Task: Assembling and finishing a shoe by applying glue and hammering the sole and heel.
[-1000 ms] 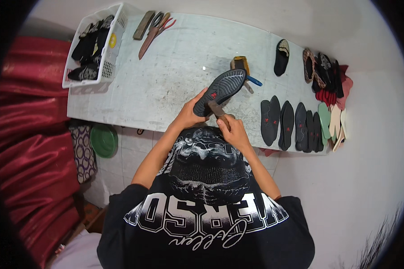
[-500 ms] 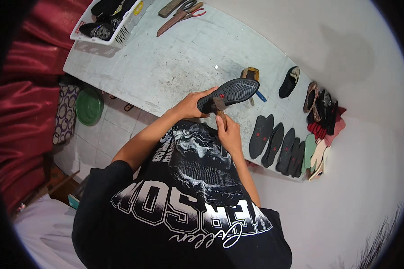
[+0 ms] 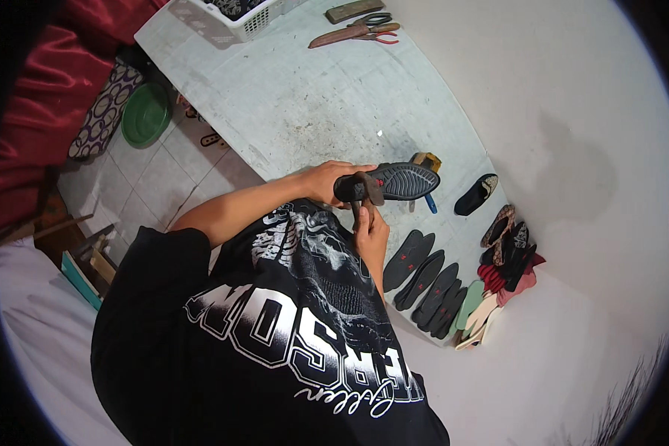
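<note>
A black shoe (image 3: pixel 410 181) is held sole up over the near edge of the table, its ridged sole showing a small red mark. My left hand (image 3: pixel 328 181) grips it at its left end, with fingers along the far side. My right hand (image 3: pixel 372 232) is closed round the handle of a hammer (image 3: pixel 370 189), whose dark head is over the sole near the red mark. Whether the head touches the sole I cannot tell. Just past the shoe are a yellow and dark box-like thing (image 3: pixel 428 160), partly hidden, and a blue-handled tool (image 3: pixel 431 203).
Several black soles (image 3: pixel 405 262) lie in a row at the right, beside green and cream pieces (image 3: pixel 468 305). One shoe (image 3: pixel 476 195) and a pile of footwear (image 3: pixel 507 245) lie beyond. Pliers (image 3: pixel 379 33) and a white basket (image 3: pixel 251 26) are at the back. A green basin (image 3: pixel 146 115) is on the floor.
The view has turned, shifting the whole scene. In my left hand the shoe lies more level than its earlier slant. The hammer head has swung to a different angle over the sole.
</note>
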Demonstrator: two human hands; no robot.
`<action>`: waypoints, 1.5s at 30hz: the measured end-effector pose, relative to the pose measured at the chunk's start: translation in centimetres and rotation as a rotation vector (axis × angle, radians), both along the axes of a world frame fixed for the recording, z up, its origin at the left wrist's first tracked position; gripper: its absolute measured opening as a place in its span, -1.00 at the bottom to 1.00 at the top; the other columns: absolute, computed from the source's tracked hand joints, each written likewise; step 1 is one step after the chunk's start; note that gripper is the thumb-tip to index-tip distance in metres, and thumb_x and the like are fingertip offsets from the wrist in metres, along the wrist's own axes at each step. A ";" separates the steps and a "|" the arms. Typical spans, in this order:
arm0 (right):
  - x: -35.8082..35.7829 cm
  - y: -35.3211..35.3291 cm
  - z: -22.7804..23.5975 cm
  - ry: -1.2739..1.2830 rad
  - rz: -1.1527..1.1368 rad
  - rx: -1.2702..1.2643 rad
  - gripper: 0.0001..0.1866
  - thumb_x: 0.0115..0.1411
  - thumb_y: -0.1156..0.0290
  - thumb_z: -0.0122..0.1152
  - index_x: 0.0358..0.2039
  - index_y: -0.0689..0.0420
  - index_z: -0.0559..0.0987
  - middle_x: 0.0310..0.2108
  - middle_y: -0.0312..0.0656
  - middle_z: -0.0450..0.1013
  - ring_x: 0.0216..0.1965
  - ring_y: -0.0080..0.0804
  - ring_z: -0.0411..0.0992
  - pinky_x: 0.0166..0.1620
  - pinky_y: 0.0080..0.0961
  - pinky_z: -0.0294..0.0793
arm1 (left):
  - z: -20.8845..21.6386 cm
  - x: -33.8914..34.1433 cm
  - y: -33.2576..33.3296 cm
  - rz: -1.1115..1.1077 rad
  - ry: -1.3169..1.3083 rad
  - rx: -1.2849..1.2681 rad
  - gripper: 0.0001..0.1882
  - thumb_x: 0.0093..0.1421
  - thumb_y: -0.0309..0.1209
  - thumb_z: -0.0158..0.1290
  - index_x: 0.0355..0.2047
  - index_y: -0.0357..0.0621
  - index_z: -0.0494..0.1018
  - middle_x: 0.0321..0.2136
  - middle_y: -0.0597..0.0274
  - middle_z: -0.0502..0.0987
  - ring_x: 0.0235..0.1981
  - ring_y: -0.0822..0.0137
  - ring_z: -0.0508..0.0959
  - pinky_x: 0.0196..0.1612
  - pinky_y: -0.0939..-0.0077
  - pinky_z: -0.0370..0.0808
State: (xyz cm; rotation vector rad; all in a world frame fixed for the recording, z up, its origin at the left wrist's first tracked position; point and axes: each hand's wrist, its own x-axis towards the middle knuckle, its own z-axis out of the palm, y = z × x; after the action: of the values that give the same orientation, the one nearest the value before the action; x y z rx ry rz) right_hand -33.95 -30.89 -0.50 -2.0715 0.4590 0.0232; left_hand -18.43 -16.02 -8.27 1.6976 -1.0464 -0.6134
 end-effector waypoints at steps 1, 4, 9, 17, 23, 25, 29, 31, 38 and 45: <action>0.0 -0.1 0.4 0.014 -0.020 0.040 -0.65 0.47 0.21 0.12 -0.22 0.30 0.59 -0.60 0.02 0.41 -0.59 -0.23 0.43 -0.43 -0.26 0.37 | -0.2 -0.1 0.0 -0.004 0.022 -0.012 0.20 -0.16 -0.39 0.48 0.52 0.13 0.14 0.04 0.02 0.63 0.06 -0.05 0.61 0.20 0.13 0.49; -1.4 -0.8 -0.2 0.038 -0.014 0.051 -0.64 0.46 0.20 0.13 -0.27 0.29 0.57 -0.62 -0.01 0.40 -0.60 -0.26 0.41 -0.44 -0.26 0.35 | 0.1 0.0 -0.4 -0.042 0.108 -0.013 0.23 -0.20 -0.49 0.47 0.52 0.13 0.14 0.03 0.02 0.63 0.04 -0.04 0.62 0.16 0.15 0.51; -1.3 -1.5 0.0 0.033 0.115 -0.045 -0.61 0.45 0.18 0.17 -0.37 0.29 0.51 -0.71 -0.12 0.32 -0.67 -0.38 0.30 -0.50 -0.29 0.27 | 1.0 0.2 -0.4 -0.046 0.156 -0.014 0.25 -0.23 -0.62 0.41 0.53 0.14 0.14 0.01 -0.02 0.63 0.03 -0.03 0.64 0.13 0.17 0.53; -0.6 -0.9 0.9 0.031 0.084 0.125 -0.64 0.45 0.22 0.15 -0.32 0.31 0.52 -0.61 0.00 0.38 -0.61 -0.20 0.33 -0.43 -0.25 0.32 | 1.2 0.0 -0.2 -0.067 0.162 0.006 0.26 -0.25 -0.69 0.35 0.53 0.15 0.13 0.00 -0.01 0.65 -0.05 0.00 0.67 0.07 0.20 0.58; -0.8 -1.0 1.4 0.102 0.142 0.079 -0.61 0.41 0.18 0.20 -0.35 0.32 0.50 -0.56 0.13 0.38 -0.56 0.03 0.32 -0.40 -0.14 0.28 | 0.1 0.1 -0.3 -0.085 0.261 0.017 0.27 -0.22 -0.63 0.41 0.54 0.22 0.09 0.08 0.02 0.64 0.05 0.06 0.67 0.14 0.24 0.58; -0.9 -0.9 1.0 0.096 0.121 0.060 -0.60 0.40 0.17 0.21 -0.37 0.31 0.50 -0.58 0.13 0.37 -0.57 0.04 0.31 -0.41 -0.13 0.27 | -0.1 0.3 -0.6 -0.087 0.245 0.003 0.26 -0.21 -0.63 0.41 0.54 0.20 0.10 0.08 -0.01 0.64 0.06 0.07 0.67 0.14 0.25 0.57; -1.0 -1.0 1.6 0.100 0.145 0.011 -0.57 0.36 0.13 0.27 -0.40 0.30 0.50 -0.63 0.11 0.32 -0.60 0.08 0.28 -0.44 -0.13 0.24 | -0.4 0.5 -0.7 -0.069 0.197 -0.025 0.25 -0.19 -0.60 0.41 0.54 0.15 0.09 0.07 -0.02 0.64 0.05 0.08 0.67 0.13 0.25 0.57; -1.3 -1.1 1.8 0.091 0.129 0.029 -0.56 0.35 0.12 0.29 -0.41 0.30 0.50 -0.64 0.11 0.30 -0.61 0.09 0.28 -0.45 -0.13 0.24 | 0.1 0.5 -0.9 -0.078 0.144 -0.019 0.22 -0.16 -0.56 0.41 0.54 0.10 0.08 0.06 -0.03 0.65 0.03 0.04 0.68 0.13 0.21 0.57; -1.7 -1.3 2.0 0.086 0.154 0.059 -0.53 0.30 0.07 0.36 -0.41 0.30 0.54 -0.69 0.06 0.26 -0.67 -0.09 0.21 -0.48 -0.19 0.25 | 0.0 0.5 -0.7 -0.058 0.087 -0.018 0.21 -0.13 -0.42 0.47 0.53 0.06 0.08 0.07 -0.04 0.64 0.05 -0.08 0.66 0.12 0.13 0.58; -2.4 -1.6 1.5 0.081 0.121 0.096 -0.54 0.31 0.09 0.35 -0.41 0.31 0.54 -0.70 -0.02 0.22 -0.66 -0.28 0.14 -0.49 -0.24 0.21 | 0.6 0.7 -0.9 -0.076 0.161 0.050 0.18 -0.14 -0.34 0.48 0.50 -0.10 0.14 0.22 -0.10 0.54 0.18 0.01 0.60 0.21 0.23 0.52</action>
State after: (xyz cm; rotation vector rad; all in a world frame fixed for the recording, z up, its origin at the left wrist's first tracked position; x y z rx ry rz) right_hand -36.31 -32.52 0.98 -2.0061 0.3734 0.1980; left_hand -17.72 -16.90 -7.64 1.6282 -0.9909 -0.8177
